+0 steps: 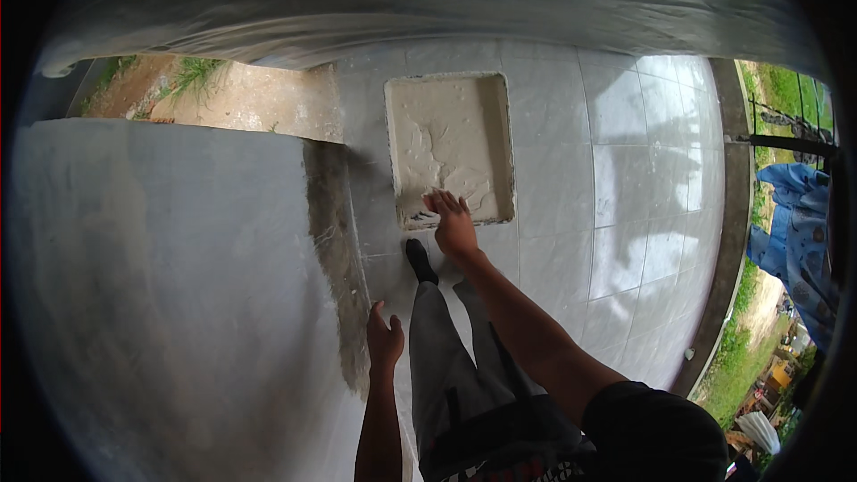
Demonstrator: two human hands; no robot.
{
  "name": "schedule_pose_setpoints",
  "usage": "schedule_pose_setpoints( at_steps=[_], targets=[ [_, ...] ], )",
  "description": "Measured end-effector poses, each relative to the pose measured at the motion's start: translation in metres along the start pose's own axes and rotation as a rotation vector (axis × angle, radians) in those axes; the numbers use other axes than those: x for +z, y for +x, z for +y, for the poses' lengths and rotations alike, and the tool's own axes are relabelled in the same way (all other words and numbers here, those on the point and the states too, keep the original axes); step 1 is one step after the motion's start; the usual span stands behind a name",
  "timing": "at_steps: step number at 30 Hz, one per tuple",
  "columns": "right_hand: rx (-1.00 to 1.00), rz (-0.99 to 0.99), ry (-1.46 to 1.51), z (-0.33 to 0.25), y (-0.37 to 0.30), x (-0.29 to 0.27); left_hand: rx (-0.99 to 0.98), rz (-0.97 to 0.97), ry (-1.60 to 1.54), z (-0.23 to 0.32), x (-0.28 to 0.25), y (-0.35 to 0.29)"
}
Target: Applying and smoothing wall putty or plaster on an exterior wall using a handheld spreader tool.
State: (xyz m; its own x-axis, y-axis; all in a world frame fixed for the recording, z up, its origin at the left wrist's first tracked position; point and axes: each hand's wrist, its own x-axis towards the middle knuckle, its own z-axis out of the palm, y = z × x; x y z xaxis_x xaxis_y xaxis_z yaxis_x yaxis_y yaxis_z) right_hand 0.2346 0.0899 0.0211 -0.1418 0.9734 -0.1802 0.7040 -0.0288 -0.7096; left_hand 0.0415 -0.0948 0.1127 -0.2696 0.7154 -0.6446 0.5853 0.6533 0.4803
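A shallow rectangular tray (511, 147) lies on the tiled floor ahead of me, with a crusted rim. Wet cream-coloured paste (446, 125) covers its bottom, ridged and smeared toward the middle and near end. Over the tray's near end is my right hand (453, 219), its fingers bent together at the paste. Something small and dark shows beside these fingers, but what they grip is hidden. Lower and to the left, my left hand (384, 339) hangs beside a grey wall's edge, fingers apart and holding nothing.
A smooth grey wall (178, 241) with a rough, darker edge strip (330, 250) fills the left. My dark-clad foot (418, 259) stands just short of the tray. Grey floor tiles (553, 187) reach a raised edge (728, 214) at right, with blue cloth (790, 232) hanging beyond.
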Motion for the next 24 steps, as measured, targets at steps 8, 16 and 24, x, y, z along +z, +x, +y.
schedule_pose_setpoints(
  at_steps=[8, 16, 24],
  targets=[
    [0.579, -0.004, 1.355, 0.018, -0.001, -0.077, 0.042, 0.088, -0.073, 0.023, -0.001, -0.016],
    [0.404, -0.232, 1.769, -0.046, -0.001, -0.132, 0.191, 0.28, -0.165, 0.065, -0.037, -0.026],
    [0.191, -0.662, 1.732, -0.217, 0.0, -0.16, 0.425, 0.748, -0.269, 0.122, -0.13, -0.083]
  ],
)
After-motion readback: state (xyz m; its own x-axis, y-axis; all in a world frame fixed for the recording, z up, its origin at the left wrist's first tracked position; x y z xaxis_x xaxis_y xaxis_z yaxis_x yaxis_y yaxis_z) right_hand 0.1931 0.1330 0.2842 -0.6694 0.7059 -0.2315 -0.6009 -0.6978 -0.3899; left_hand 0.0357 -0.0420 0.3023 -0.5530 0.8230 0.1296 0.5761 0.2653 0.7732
